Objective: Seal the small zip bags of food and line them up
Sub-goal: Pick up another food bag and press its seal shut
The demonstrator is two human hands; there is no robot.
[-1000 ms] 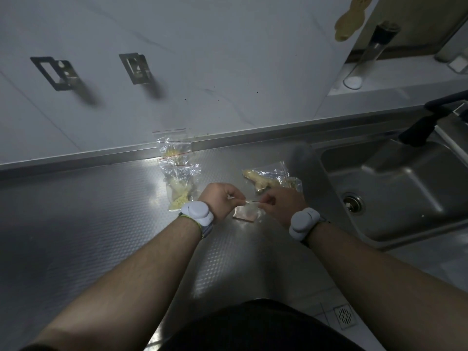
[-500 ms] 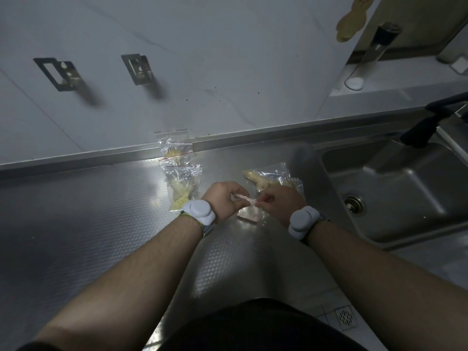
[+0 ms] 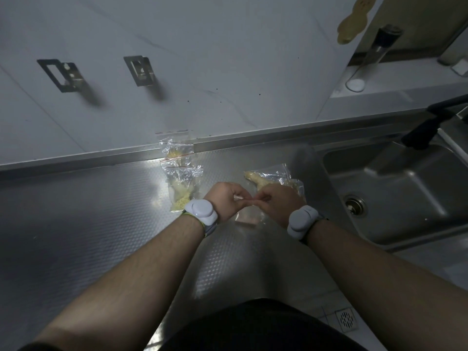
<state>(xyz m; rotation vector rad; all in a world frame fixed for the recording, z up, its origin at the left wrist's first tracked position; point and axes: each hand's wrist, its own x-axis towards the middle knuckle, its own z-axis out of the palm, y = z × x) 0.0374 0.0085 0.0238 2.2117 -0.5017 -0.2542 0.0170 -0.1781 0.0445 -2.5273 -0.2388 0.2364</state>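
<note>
My left hand (image 3: pixel 228 198) and my right hand (image 3: pixel 274 202) meet fingertip to fingertip over the steel counter, both pinching the top strip of a small clear zip bag (image 3: pixel 247 217) with a pinkish-brown piece of food in it. The bag hangs just above the counter between my wrists. Behind my left hand lie two small zip bags with red strips and yellow crumbly food, one (image 3: pixel 182 183) in front of the other (image 3: pixel 177 152), in a line toward the wall. A bag with a pale ginger-like root (image 3: pixel 272 179) lies behind my right hand.
The steel counter (image 3: pixel 88 211) runs left along a raised back ledge and the wall. A sink basin (image 3: pixel 395 188) with a drain lies close on the right, a dark faucet handle (image 3: pixel 423 133) above it. Two metal brackets (image 3: pixel 63 74) stick out of the wall.
My two hands have drawn together along the bag's top strip until the fingertips touch. The bag stays in both hands; the other bags have not moved.
</note>
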